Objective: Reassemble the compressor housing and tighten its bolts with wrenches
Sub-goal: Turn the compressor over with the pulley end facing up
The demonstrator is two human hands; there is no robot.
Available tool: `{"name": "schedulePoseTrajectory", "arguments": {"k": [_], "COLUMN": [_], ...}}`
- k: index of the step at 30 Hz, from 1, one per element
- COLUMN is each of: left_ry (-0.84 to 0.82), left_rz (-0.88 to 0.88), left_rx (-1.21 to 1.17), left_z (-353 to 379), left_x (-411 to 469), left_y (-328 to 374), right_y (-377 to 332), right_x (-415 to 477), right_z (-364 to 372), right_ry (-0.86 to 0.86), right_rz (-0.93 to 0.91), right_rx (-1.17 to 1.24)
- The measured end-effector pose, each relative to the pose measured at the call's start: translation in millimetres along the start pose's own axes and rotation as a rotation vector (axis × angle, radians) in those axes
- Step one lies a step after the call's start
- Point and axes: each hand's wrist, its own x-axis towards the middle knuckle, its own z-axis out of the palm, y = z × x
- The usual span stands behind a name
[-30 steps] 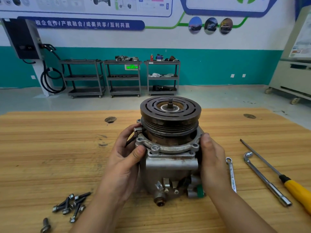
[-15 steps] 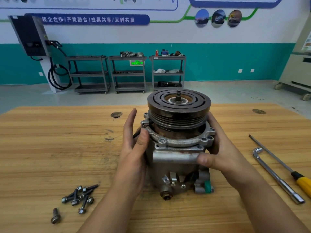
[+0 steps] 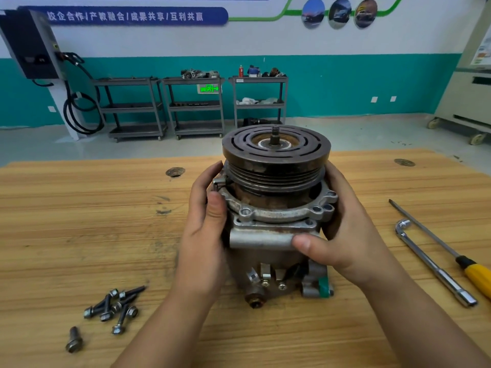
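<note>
At the near left of the wooden table (image 3: 79,221) a single short bolt (image 3: 73,339) lies by itself. Just to its right, a loose heap of longer flanged bolts (image 3: 114,305) rests on the boards, some crossing one another.

The left forearm comes in from the bottom edge and angles up to the left hand (image 3: 204,227), which is set against the left side of the compressor (image 3: 265,251). Its fingers rise nearly straight along the far left side of the housing, up to the grooves of the pulley (image 3: 276,155), while the thumb presses on the left rim of the housing flange (image 3: 276,215). Thumb and fingers clasp the casting between them.

The compressor stands upright at the middle of the table, near the person. The slotted pulley face is on top, and a short shaft stub (image 3: 275,132) sticks up from its centre. The bolt holes that show around the flange hold no bolts. Fittings and a green tab show at the foot of the body.

The right forearm enters from the lower right. The right hand (image 3: 342,235) cups the right side of the compressor, thumb laid across the front of the housing body just under the flange, fingers wrapped behind out of sight, so it too grasps the unit.

Right of the hands, an L-shaped socket wrench (image 3: 433,264) and a yellow-handled screwdriver (image 3: 475,276) lie side by side, apart from the compressor.
</note>
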Motion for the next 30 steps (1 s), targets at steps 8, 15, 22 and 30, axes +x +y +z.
{"name": "schedulePoseTrajectory", "arguments": {"k": [8, 15, 22, 30], "left_ry": [0.075, 0.035, 0.043, 0.076], "left_rz": [0.066, 0.143, 0.187, 0.144], "left_rx": [0.212, 0.272, 0.293, 0.218], "left_z": [6.4, 5.2, 4.0, 10.2], "left_x": [-4.1, 6.9, 9.8, 3.8], "left_y": [-4.7, -6.8, -14.0, -11.7], "right_y": [7.4, 2.0, -3.5, -9.7], "right_x": [-0.3, 16.6, 27.4, 29.2], "right_z": [9.0, 18.9, 19.6, 28.1], "right_ry": [0.078, 0.248, 0.319, 0.564], "right_rz": [0.135, 0.291, 0.375, 0.284], "right_rx": [0.297, 0.329, 0.449, 0.368]}}
